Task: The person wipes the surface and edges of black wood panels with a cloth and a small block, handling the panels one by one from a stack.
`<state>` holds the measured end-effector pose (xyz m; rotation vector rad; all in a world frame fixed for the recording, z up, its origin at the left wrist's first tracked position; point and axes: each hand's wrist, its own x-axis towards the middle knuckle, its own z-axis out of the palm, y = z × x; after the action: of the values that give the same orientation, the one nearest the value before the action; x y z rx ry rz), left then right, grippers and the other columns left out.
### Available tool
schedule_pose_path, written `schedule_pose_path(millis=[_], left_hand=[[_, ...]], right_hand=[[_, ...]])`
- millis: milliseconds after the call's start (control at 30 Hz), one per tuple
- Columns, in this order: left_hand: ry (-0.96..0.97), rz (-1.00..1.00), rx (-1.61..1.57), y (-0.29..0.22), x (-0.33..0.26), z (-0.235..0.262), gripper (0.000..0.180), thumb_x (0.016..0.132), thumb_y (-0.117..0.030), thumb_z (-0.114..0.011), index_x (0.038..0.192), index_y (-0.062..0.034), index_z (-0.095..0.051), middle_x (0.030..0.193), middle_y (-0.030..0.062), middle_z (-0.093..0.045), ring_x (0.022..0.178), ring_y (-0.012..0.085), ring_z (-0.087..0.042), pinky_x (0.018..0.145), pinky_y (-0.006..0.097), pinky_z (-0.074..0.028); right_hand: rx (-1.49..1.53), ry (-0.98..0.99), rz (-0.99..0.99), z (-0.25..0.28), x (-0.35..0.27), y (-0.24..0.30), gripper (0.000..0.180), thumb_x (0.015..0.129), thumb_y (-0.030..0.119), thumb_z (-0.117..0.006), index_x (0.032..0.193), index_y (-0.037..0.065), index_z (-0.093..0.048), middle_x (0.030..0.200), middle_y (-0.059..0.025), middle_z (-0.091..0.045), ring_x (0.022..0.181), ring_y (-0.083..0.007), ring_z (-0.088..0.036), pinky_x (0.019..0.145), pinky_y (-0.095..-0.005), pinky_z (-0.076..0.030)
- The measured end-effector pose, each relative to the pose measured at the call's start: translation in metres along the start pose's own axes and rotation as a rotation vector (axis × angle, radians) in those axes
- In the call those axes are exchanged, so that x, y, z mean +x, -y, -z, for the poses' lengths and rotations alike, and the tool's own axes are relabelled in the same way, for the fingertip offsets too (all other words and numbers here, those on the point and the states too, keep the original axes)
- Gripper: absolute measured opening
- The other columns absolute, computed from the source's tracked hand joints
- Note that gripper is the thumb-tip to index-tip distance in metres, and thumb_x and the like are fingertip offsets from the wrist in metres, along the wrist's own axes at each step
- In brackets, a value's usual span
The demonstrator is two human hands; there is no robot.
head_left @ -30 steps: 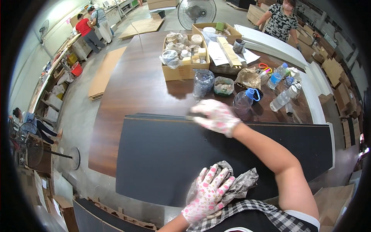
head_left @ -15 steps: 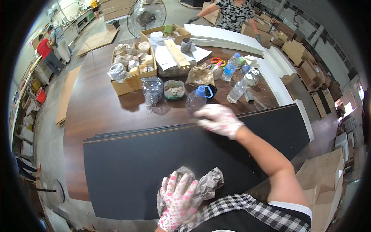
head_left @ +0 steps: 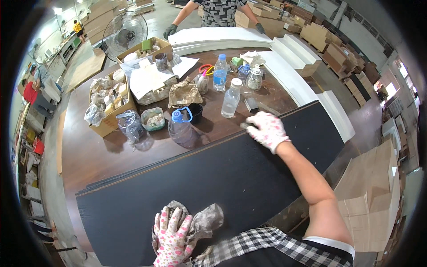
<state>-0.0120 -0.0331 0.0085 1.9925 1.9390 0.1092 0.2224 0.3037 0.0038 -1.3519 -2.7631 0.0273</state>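
Observation:
My left hand (head_left: 172, 236), in a white glove with pink dots, lies with its fingers stretched out on a crumpled grey rag (head_left: 205, 222). Beneath the rag is a stack of black curved-edged panels (head_left: 213, 178). My right hand (head_left: 267, 130), gloved alike, hovers over the stack's far edge with its fingers curled together. A small greyish tip shows at its fingertips; what it is I cannot make out. Just beyond stand a clear bottle with a white cap (head_left: 231, 99) and a small dark block (head_left: 251, 105). A bottle with a blue handled cap (head_left: 180, 127) stands further left.
On the brown tabletop (head_left: 84, 151) are a cardboard box of bagged bits (head_left: 109, 122), a black cup (head_left: 194, 113), a blue-labelled bottle (head_left: 220, 73) and scissors (head_left: 206, 69). White panels (head_left: 213, 36) line the far side, where another person (head_left: 218, 13) in dark gloves stands.
My right hand has moved right, away from the blue-capped bottle toward the white-capped one. The whole view has swung right. My left hand stays on the rag.

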Motion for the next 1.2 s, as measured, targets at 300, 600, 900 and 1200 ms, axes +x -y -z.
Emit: schedule_pose_path(millis=[300, 600, 900, 1200], left_hand=[[-0.154, -0.194, -0.028, -0.070, 0.108, -0.006, 0.073, 0.062, -0.025, -0.079, 0.130, -0.0131, -0.055, 0.140, 0.0173, -0.043, 0.134, 0.0449, -0.031, 0.109, 0.059, -0.024], [-0.160, -0.293, 0.036, -0.153, 0.207, -0.014, 0.068, 0.065, -0.026, -0.076, 0.128, -0.0116, -0.056, 0.139, 0.0176, -0.044, 0.134, 0.0449, -0.032, 0.109, 0.060, -0.024], [-0.147, -0.189, 0.003, -0.186, 0.224, -0.011, 0.071, 0.063, -0.026, -0.075, 0.130, -0.0117, -0.056, 0.139, 0.0169, -0.045, 0.134, 0.0439, -0.031, 0.110, 0.059, -0.022], [-0.234, -0.200, -0.023, -0.196, 0.224, -0.013, 0.071, 0.060, -0.020, -0.073, 0.128, -0.0096, -0.056, 0.139, 0.0188, -0.044, 0.136, 0.0449, -0.030, 0.112, 0.059, -0.020]], right_hand=[[0.077, -0.130, 0.266, -0.005, -0.005, -0.049, 0.031, 0.082, 0.037, -0.061, 0.103, 0.014, -0.066, 0.091, -0.0099, -0.064, 0.087, -0.0296, -0.062, 0.079, -0.0407, -0.051], [0.166, -0.189, 0.271, -0.009, -0.018, -0.147, 0.031, 0.084, 0.038, -0.059, 0.103, 0.015, -0.065, 0.088, -0.0104, -0.063, 0.088, -0.0294, -0.062, 0.079, -0.0425, -0.051], [0.058, -0.101, -0.189, 0.034, -0.040, -0.337, 0.034, 0.087, 0.041, -0.057, 0.092, 0.011, -0.070, 0.086, -0.0118, -0.068, 0.086, -0.0309, -0.065, 0.076, -0.0424, -0.051], [0.017, 0.037, -0.518, 0.048, -0.051, -0.420, 0.030, 0.084, 0.030, -0.061, 0.105, 0.012, -0.069, 0.104, -0.0132, -0.064, 0.098, -0.0318, -0.061, 0.088, -0.0397, -0.049]])
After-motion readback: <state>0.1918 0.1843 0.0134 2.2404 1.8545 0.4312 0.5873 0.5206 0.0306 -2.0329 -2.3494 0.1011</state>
